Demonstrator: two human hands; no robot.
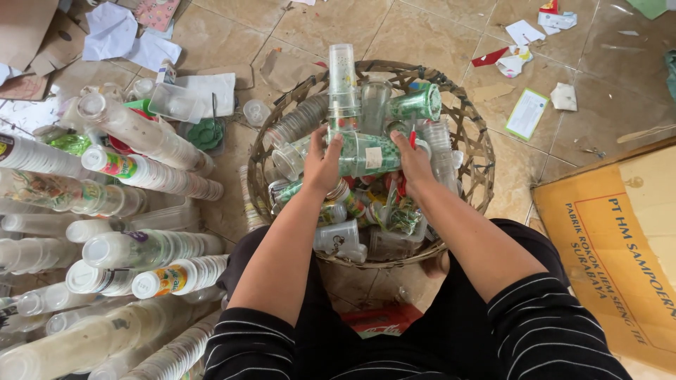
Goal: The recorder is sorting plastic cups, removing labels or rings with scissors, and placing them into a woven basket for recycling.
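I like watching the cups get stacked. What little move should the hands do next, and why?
Probably lift the green-printed cup stack clear of the woven basket. The left hand and right hand grip its two ends, and it lies sideways over the loose cups below. Long stacks of nested cups lie on the floor to the left, so it likely belongs with them.

A flattened brown cardboard box (620, 253) lies on the floor at the near right, printed in blue on its top face. Farther off on the right, a small white card with a green border (526, 113) rests on the tiles. In the wicker basket, the clear cup with a green patterned label (366, 155) lies sideways between both hands. On the left, stacked cups carry coloured labels, one stack with an orange and green label (169, 278) near, another far left.
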